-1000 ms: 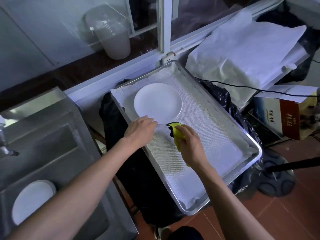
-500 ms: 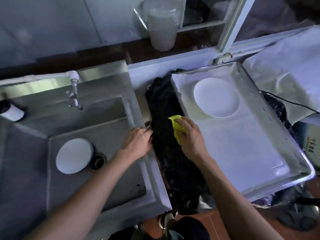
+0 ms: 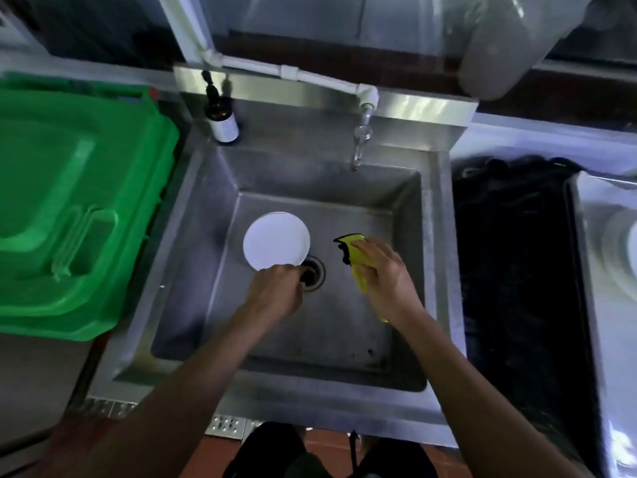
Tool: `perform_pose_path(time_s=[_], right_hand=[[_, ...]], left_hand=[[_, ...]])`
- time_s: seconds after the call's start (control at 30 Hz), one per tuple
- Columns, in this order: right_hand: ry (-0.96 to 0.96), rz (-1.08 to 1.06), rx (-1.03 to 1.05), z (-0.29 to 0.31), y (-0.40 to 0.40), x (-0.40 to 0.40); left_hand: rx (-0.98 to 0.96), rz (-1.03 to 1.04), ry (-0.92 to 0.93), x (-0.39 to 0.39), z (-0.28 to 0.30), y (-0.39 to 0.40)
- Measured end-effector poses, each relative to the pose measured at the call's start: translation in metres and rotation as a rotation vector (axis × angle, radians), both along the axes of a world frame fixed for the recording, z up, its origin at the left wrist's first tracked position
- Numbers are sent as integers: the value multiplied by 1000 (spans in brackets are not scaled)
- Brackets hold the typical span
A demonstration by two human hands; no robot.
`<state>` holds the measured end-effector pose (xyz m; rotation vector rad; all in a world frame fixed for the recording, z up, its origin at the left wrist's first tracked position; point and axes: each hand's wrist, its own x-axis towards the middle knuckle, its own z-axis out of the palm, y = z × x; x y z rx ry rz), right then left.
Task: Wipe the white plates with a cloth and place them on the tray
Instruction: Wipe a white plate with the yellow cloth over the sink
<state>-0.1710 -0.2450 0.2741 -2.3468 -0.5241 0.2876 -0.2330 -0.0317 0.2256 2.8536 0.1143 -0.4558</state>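
Our left hand [image 3: 275, 291], fingers curled, touches the plate [image 3: 275, 240] lying just beyond it on the sink [image 3: 344, 332] floor, nearer than our cloth-gripping right hand [image 3: 387, 276].

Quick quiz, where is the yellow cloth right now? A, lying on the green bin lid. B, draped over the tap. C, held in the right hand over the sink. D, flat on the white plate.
C: the right hand grips the yellow cloth above the sink.
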Motion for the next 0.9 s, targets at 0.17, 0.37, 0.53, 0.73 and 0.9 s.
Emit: perform_pose_path(time_s=[0.17,0.37,0.53,0.73,0.9], right_hand=[[19,80,-13,-18,53,0],[54,119,-1,-53,89,14],[133,162,-80,-108,109,40],[189,235,-77,-162,126,74],[228,213,-47,-194,141,96]], left_hand=[[-90,190,68,-23,-38,62],[-116,326,150,-16,-80,97],[-140,518,67,3,-124,115],[-270,655,77,28,-171,132],[-347,838,70,49,-207,147]])
